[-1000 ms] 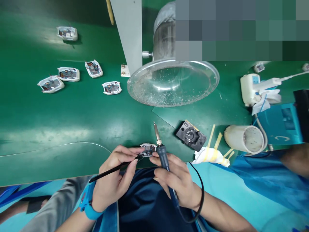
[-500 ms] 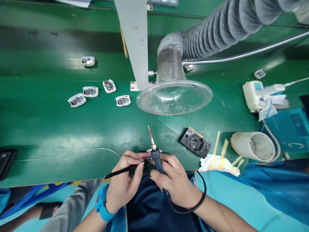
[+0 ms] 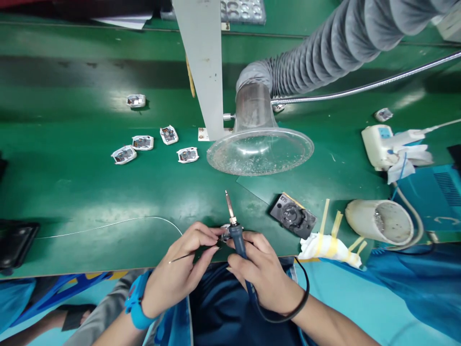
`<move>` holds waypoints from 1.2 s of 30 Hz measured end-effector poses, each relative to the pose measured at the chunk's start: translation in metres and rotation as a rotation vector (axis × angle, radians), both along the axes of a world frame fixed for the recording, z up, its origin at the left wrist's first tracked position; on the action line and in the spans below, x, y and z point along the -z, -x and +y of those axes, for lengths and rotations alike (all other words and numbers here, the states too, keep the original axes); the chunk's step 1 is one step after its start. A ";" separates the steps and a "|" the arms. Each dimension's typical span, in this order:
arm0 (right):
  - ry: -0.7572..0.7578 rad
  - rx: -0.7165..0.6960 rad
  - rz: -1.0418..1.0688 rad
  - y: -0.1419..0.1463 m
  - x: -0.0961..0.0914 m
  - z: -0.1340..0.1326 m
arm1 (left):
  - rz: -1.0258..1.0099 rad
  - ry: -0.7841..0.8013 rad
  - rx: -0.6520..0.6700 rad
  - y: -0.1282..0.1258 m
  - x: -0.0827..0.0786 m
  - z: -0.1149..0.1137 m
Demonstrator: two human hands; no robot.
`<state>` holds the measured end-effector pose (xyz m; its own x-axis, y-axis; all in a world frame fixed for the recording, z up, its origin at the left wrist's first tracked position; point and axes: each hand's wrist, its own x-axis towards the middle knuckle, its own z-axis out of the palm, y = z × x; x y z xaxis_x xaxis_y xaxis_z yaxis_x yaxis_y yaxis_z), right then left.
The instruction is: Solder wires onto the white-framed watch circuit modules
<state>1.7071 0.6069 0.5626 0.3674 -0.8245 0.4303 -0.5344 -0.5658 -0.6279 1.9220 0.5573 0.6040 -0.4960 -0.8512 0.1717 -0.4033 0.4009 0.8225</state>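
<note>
My right hand (image 3: 259, 264) is wrapped round a soldering iron (image 3: 237, 240), its bare metal tip pointing up and away from me. Between both hands, at the bench's front edge, is a small watch case (image 3: 225, 233), partly hidden by fingers and the iron. My left hand (image 3: 187, 257) is closed, with black tweezers (image 3: 181, 258) seen edge-on between its fingers; its fingertips are at the left side of the watch case. A thin solder wire (image 3: 144, 217) runs over the bench from the left towards my left hand.
Several open watch cases (image 3: 142, 142) lie left of a metal post (image 3: 207, 72). A clear fume hood (image 3: 259, 151) hangs ahead. On the right are a black fixture (image 3: 293, 216), a white taped bundle (image 3: 329, 247), a pot (image 3: 378, 221) and a blue box (image 3: 428, 197).
The tweezers have turned from broadside to edge-on, and my left wrist has shifted left. The iron stays in my right hand. The whole view has shifted slightly.
</note>
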 end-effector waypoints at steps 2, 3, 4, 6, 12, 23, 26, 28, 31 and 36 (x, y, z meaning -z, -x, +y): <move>-0.003 0.001 0.000 0.000 0.000 0.000 | -0.027 0.015 0.028 0.000 -0.002 -0.002; -0.003 0.003 0.002 0.000 0.000 0.001 | -0.037 0.019 0.039 0.001 -0.003 -0.003; -0.003 0.006 0.003 0.000 0.000 0.001 | -0.047 0.021 0.048 0.001 -0.004 -0.003; -0.007 0.010 -0.001 0.000 0.000 0.001 | -0.060 0.023 0.066 0.001 -0.004 -0.003; -0.018 0.005 -0.012 0.001 0.001 0.002 | -0.040 0.001 0.077 -0.002 0.000 -0.002; 0.003 0.020 -0.088 0.002 0.000 0.003 | 0.178 -0.094 -0.199 0.009 0.015 0.014; 0.054 0.042 -0.131 0.003 0.000 0.003 | 0.246 -0.103 -0.344 0.016 0.019 0.022; 0.074 0.061 -0.118 0.004 0.001 0.004 | 0.260 -0.112 -0.372 0.019 0.020 0.026; 0.052 0.070 -0.082 0.004 0.003 0.005 | 0.254 -0.133 -0.378 0.021 0.022 0.028; 0.048 0.067 -0.046 0.004 0.003 0.005 | 0.235 -0.132 -0.392 0.024 0.022 0.028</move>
<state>1.7033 0.6121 0.5596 0.2910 -0.8244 0.4855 -0.5430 -0.5602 -0.6256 1.8985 0.5857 0.5818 -0.0939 -0.9885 0.1187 -0.3007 0.1419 0.9431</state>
